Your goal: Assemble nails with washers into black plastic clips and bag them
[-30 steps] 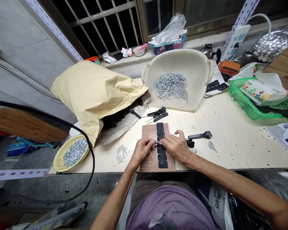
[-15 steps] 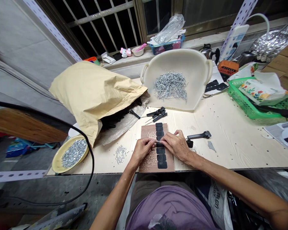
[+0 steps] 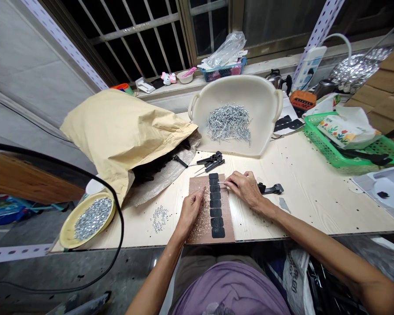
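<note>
A row of black rounded pads (image 3: 216, 204) runs down a brown board (image 3: 193, 236) sprinkled with pale crumbs. My left hand (image 3: 191, 210) lies on the board just left of the row, its thumb and fingertips pressed together; anything between them is too small to make out. In my right hand (image 3: 244, 189), to the right of the row, a thin metal pin (image 3: 220, 183) is pinched, its tip reaching over the upper pads. Beside that hand lies a black-handled piece (image 3: 275, 189). Several similar black-handled pins (image 3: 213, 162) lie beyond the board.
A white basin (image 3: 265, 135) with a heap of metal pins stands behind the board. To the left are a paper sack (image 3: 124, 127) of black parts, a yellow bowl (image 3: 65, 232) and loose small bits (image 3: 159, 218). A green basket (image 3: 335, 159) sits at right.
My hands have parted from their shared pinch over the row. The right one has moved right and farther up the board with the pin; the left has drawn slightly left. The view has shifted a little.
</note>
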A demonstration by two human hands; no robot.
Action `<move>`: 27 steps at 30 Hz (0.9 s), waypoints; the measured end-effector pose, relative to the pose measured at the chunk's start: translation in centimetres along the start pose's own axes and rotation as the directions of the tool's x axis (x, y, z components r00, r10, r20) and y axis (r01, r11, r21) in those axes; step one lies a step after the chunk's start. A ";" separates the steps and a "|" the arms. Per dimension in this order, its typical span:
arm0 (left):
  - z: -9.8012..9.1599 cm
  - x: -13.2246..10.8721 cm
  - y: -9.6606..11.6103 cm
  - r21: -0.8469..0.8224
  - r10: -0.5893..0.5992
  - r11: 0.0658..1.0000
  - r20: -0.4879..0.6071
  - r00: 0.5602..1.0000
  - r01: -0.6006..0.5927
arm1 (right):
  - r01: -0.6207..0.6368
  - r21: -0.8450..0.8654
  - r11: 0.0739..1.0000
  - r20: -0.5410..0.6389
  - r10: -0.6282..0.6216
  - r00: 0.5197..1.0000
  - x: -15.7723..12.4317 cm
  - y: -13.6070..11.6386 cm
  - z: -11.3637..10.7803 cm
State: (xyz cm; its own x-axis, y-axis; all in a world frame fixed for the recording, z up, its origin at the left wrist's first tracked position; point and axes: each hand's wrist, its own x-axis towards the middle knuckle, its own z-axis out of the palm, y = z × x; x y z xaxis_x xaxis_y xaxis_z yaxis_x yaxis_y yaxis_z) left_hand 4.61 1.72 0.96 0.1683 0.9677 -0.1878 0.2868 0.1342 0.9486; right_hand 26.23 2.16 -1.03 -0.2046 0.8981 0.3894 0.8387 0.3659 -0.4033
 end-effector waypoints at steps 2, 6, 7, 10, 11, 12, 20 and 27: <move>0.0 0.0 -0.2 0.075 0.066 0.995 -0.061 0.996 -0.061 | 0.023 -0.044 0.999 -0.012 -0.023 1.000 1.2 1.3 0.4; 0.2 -0.1 -1.2 0.186 0.162 0.973 -0.121 0.979 -0.137 | 0.090 -0.093 0.992 0.027 -0.088 0.996 2.7 2.7 1.3; 0.3 -0.1 -1.5 0.196 0.178 0.969 -0.127 0.976 -0.151 | 0.113 -0.098 0.989 0.040 -0.110 0.993 2.3 2.5 1.5; 0.7 -0.2 -2.0 0.209 0.206 0.962 -0.145 0.968 -0.174 | 0.307 -0.063 0.950 0.113 -0.299 0.948 -0.3 1.4 2.0; 0.8 -0.2 -2.1 0.216 0.208 0.961 -0.155 0.966 -0.172 | 0.416 -0.030 0.909 0.149 -0.408 0.901 -1.3 1.0 2.0; 0.9 -0.2 -2.1 0.223 0.207 0.960 -0.166 0.964 -0.167 | 0.511 0.000 0.860 0.170 -0.503 0.847 -1.9 0.7 2.0; 1.1 -0.5 -1.8 0.223 0.181 0.967 -0.254 0.950 -0.124 | 0.375 -0.024 0.927 0.141 -0.368 0.919 1.0 0.9 1.9; 1.0 -0.5 -1.7 0.205 0.169 0.971 -0.249 0.954 -0.118 | 0.356 -0.011 0.934 0.148 -0.351 0.925 2.2 2.8 2.1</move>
State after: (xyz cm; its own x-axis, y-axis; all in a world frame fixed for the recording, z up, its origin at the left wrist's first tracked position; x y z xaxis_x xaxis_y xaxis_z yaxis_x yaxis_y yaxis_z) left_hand 5.04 0.80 -0.80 -0.0263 0.9987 0.0447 0.4524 -0.0280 0.8914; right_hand 27.09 5.64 -3.05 -0.5580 0.7384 0.3786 0.7166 0.6589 -0.2289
